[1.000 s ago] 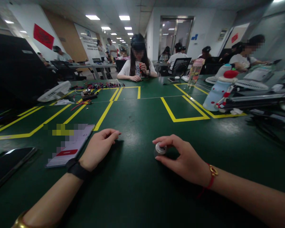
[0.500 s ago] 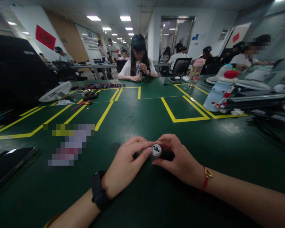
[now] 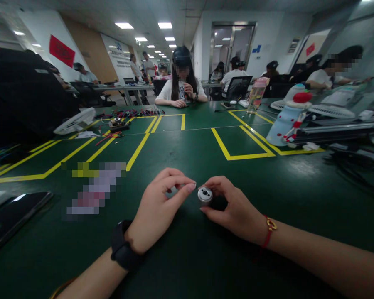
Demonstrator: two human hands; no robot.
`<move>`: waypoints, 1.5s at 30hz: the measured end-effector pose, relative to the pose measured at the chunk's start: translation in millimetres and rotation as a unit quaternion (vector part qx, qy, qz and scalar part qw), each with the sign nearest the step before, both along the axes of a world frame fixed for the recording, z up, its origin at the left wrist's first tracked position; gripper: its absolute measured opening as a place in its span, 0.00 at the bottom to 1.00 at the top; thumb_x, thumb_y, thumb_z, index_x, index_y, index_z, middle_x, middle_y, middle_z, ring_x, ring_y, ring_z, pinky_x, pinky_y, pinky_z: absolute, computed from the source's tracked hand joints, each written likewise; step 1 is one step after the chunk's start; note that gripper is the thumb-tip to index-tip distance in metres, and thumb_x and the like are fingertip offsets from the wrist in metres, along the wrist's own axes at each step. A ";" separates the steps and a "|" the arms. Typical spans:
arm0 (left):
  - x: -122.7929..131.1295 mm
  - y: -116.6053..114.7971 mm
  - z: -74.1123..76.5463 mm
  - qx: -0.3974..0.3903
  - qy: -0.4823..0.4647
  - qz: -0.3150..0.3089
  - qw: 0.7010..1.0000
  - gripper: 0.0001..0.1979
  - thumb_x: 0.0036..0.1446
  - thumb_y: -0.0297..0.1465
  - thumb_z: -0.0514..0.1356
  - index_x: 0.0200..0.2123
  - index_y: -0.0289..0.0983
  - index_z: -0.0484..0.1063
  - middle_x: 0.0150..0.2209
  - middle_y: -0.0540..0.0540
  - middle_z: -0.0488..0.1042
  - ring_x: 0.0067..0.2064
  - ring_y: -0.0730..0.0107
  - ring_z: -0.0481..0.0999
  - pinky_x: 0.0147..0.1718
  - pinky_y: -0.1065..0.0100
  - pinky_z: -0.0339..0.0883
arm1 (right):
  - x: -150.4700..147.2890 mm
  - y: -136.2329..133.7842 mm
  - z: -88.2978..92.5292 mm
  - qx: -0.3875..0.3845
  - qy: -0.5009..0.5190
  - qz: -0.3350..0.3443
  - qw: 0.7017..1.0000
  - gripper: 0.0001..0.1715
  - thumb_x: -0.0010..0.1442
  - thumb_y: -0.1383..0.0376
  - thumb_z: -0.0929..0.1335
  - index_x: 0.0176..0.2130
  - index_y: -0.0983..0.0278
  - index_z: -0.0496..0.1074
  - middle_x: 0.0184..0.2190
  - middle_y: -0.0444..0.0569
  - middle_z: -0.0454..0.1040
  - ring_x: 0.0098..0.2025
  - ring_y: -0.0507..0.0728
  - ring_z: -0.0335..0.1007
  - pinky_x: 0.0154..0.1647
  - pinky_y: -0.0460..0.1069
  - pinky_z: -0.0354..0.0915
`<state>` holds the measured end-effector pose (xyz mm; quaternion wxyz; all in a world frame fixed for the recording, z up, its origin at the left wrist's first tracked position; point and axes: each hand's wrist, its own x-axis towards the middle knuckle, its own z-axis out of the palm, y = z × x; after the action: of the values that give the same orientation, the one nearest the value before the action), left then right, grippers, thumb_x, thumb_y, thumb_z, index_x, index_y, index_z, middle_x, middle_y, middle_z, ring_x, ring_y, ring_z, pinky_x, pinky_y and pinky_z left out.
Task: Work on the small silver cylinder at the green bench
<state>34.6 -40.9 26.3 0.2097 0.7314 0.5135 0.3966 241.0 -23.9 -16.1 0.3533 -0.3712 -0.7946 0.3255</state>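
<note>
My right hand (image 3: 229, 205) is closed around a small metal motor (image 3: 205, 195), a short silver cylinder. Its round end faces up, with two small dark holes and a dark centre. Thumb and fingers press on its sides just above or on the green table (image 3: 187, 257); contact underneath is hidden. To the left, apart from the motor, my left hand (image 3: 162, 203) is pinched at thumb and index fingertips. A tiny bit of something seems to show at those tips, too small to name.
A black phone (image 3: 18, 220) lies at left, near a blurred-out flat item (image 3: 96, 191). Wires (image 3: 134, 113) and a small fan (image 3: 75, 121) are farther back. A blue bottle (image 3: 285, 124) and cables (image 3: 358, 162) stand or lie at right. Across the table sits a person (image 3: 181, 89).
My left hand has drawn back leftward from the motor, fingertips still pinched. The knob at the motor's centre no longer shows; a dark centre is seen instead. My right hand keeps its hold.
</note>
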 end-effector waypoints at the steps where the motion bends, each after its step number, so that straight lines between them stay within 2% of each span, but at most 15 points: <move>1: -3.3 0.5 -1.4 -0.015 0.008 -0.002 1.000 0.06 0.61 0.34 0.61 0.36 0.43 0.79 0.39 0.50 0.73 0.41 0.68 0.74 0.41 0.66 0.65 | 0.4 -0.1 0.4 0.007 -0.003 -0.004 1.000 0.26 0.54 0.65 0.71 0.51 0.60 0.61 0.44 0.44 0.71 0.43 0.48 0.70 0.45 0.47 0.70; 7: -5.8 4.9 -19.6 -0.105 0.097 -0.089 0.986 0.07 0.60 0.32 0.61 0.34 0.44 0.80 0.39 0.49 0.76 0.41 0.66 0.74 0.44 0.64 0.66 | 2.4 0.4 0.0 0.022 -0.012 -0.012 1.000 0.25 0.54 0.65 0.70 0.50 0.59 0.63 0.44 0.43 0.70 0.43 0.48 0.69 0.46 0.46 0.69; 14: -8.0 3.3 -16.3 -0.115 0.090 -0.081 0.986 0.09 0.60 0.36 0.61 0.40 0.44 0.80 0.41 0.48 0.77 0.43 0.64 0.75 0.44 0.64 0.67 | 7.0 4.2 5.1 0.036 -0.005 -0.026 0.999 0.23 0.54 0.63 0.71 0.49 0.60 0.65 0.44 0.44 0.71 0.44 0.48 0.70 0.47 0.45 0.70; 17: -26.5 9.6 -9.4 -0.122 0.048 -0.008 0.991 0.12 0.60 0.40 0.59 0.41 0.43 0.80 0.41 0.48 0.78 0.41 0.62 0.75 0.41 0.64 0.66 | 37.8 29.9 20.2 0.046 -0.004 -0.133 0.990 0.27 0.53 0.59 0.71 0.51 0.62 0.65 0.45 0.47 0.72 0.43 0.50 0.71 0.46 0.47 0.71; 19: -44.5 18.6 -8.8 -0.141 0.012 0.071 0.987 0.14 0.58 0.44 0.60 0.38 0.42 0.80 0.36 0.48 0.78 0.37 0.63 0.75 0.36 0.65 0.65 | 74.4 55.9 32.1 0.061 -0.058 -0.266 0.960 0.29 0.53 0.58 0.71 0.53 0.62 0.65 0.44 0.48 0.72 0.41 0.51 0.72 0.44 0.47 0.71; 21: -63.3 29.4 -12.6 -0.159 -0.032 0.133 0.978 0.17 0.55 0.47 0.61 0.37 0.41 0.80 0.30 0.49 0.77 0.32 0.64 0.73 0.31 0.67 0.64 | 118.8 82.2 41.2 0.087 -0.136 -0.402 0.901 0.29 0.51 0.58 0.72 0.52 0.62 0.67 0.44 0.49 0.72 0.42 0.54 0.71 0.46 0.50 0.70; 24: -84.9 42.4 -22.5 -0.166 -0.072 0.170 0.969 0.21 0.55 0.49 0.59 0.37 0.37 0.79 0.29 0.48 0.76 0.30 0.66 0.72 0.27 0.69 0.63 | 184.1 108.4 43.1 0.096 -0.194 -0.530 0.820 0.27 0.48 0.62 0.72 0.48 0.65 0.68 0.48 0.57 0.69 0.50 0.63 0.68 0.54 0.60 0.65; 29: -92.4 47.7 -31.5 -0.176 -0.113 0.183 0.961 0.21 0.54 0.48 0.59 0.37 0.36 0.78 0.31 0.47 0.75 0.29 0.69 0.70 0.24 0.71 0.61 | 250.6 115.9 22.4 0.048 -0.221 -0.596 0.770 0.24 0.48 0.61 0.70 0.46 0.63 0.65 0.48 0.60 0.68 0.52 0.72 0.67 0.50 0.69 0.65; 32: -89.7 46.8 -31.8 -0.181 -0.107 0.181 0.961 0.20 0.54 0.48 0.60 0.37 0.36 0.78 0.32 0.47 0.76 0.30 0.69 0.70 0.26 0.71 0.62 | 254.2 114.8 17.2 0.040 -0.229 -0.606 0.761 0.29 0.48 0.55 0.71 0.48 0.61 0.64 0.49 0.60 0.67 0.51 0.73 0.65 0.46 0.70 0.64; 34: -88.4 46.5 -31.3 -0.181 -0.099 0.182 0.961 0.20 0.54 0.48 0.60 0.37 0.37 0.78 0.32 0.47 0.76 0.31 0.68 0.70 0.27 0.70 0.62 | 237.3 112.0 23.0 0.101 -0.233 -0.625 0.738 0.35 0.48 0.49 0.71 0.51 0.62 0.64 0.53 0.63 0.63 0.57 0.78 0.58 0.50 0.75 0.57; 36: -87.3 46.2 -30.4 -0.179 -0.091 0.185 0.962 0.21 0.54 0.48 0.60 0.38 0.37 0.78 0.33 0.46 0.76 0.31 0.67 0.71 0.27 0.69 0.62 | 203.9 104.5 33.5 0.174 -0.225 -0.591 0.755 0.38 0.52 0.45 0.68 0.54 0.63 0.63 0.56 0.64 0.59 0.61 0.80 0.48 0.55 0.78 0.47; 37: -86.5 45.9 -29.8 -0.178 -0.086 0.187 0.962 0.21 0.54 0.48 0.60 0.38 0.37 0.78 0.34 0.46 0.76 0.32 0.67 0.71 0.28 0.69 0.62 | 181.7 98.1 38.5 0.194 -0.218 -0.538 0.791 0.37 0.54 0.44 0.67 0.55 0.63 0.64 0.56 0.63 0.59 0.61 0.78 0.49 0.56 0.78 0.46; 40: -83.2 44.0 -27.2 -0.174 -0.072 0.189 0.964 0.20 0.55 0.48 0.60 0.37 0.37 0.79 0.33 0.46 0.77 0.31 0.66 0.71 0.28 0.69 0.61 | 102.7 66.9 42.8 0.160 -0.209 -0.279 0.924 0.29 0.58 0.45 0.66 0.51 0.61 0.69 0.48 0.54 0.69 0.49 0.61 0.66 0.52 0.62 0.65; 42: -80.7 42.4 -25.6 -0.172 -0.063 0.191 0.964 0.20 0.54 0.48 0.60 0.37 0.37 0.79 0.32 0.47 0.76 0.30 0.67 0.71 0.27 0.69 0.61 | 51.6 39.8 34.8 0.129 -0.222 -0.116 0.959 0.28 0.56 0.45 0.69 0.49 0.58 0.72 0.45 0.48 0.72 0.44 0.54 0.68 0.47 0.53 0.68; 45: -78.4 40.5 -23.9 -0.167 -0.053 0.195 0.965 0.20 0.54 0.47 0.59 0.37 0.38 0.79 0.30 0.47 0.76 0.29 0.67 0.71 0.27 0.69 0.60 | -1.1 7.1 17.0 0.096 -0.210 0.051 0.972 0.24 0.58 0.50 0.69 0.49 0.59 0.73 0.47 0.48 0.71 0.49 0.54 0.66 0.50 0.53 0.66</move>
<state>-43.8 -0.5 2.4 0.2750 0.5499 0.6932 0.3763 240.0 -16.9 0.9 0.1954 -0.3546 -0.8964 0.1803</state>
